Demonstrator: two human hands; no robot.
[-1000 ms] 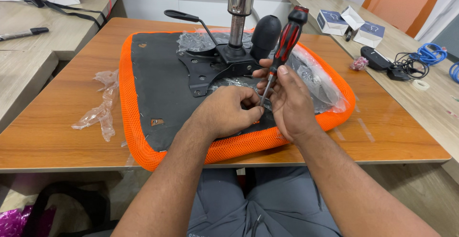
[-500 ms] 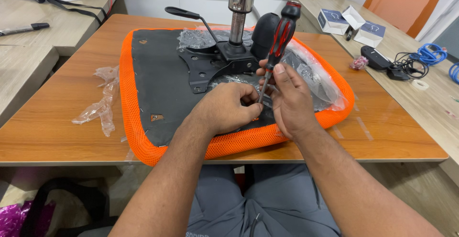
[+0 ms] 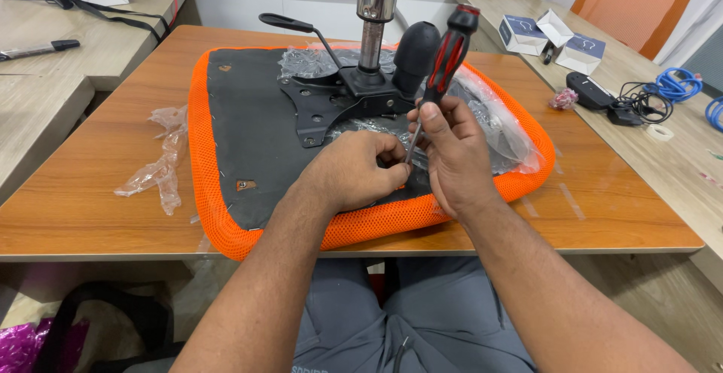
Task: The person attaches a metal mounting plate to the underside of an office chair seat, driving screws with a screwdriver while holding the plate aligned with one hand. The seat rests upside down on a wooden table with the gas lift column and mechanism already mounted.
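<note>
A screw is being driven into the seat [image 3: 248,140]: screwdriver [image 3: 444,60] gripped by the right hand [image 3: 452,155], left hand [image 3: 354,173] fingers pinched at its tip, steady downward pressure needed next.

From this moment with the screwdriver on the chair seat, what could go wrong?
The screwdriver stands tilted in the right hand, so its tip could slip off. The left hand sits right at the tip and might get jabbed. Loose plastic wrap beside the spot could snag.

Crumpled clear plastic [image 3: 158,164] lies on the wooden table [image 3: 90,192]; small white boxes [image 3: 553,34] sit beyond.
</note>
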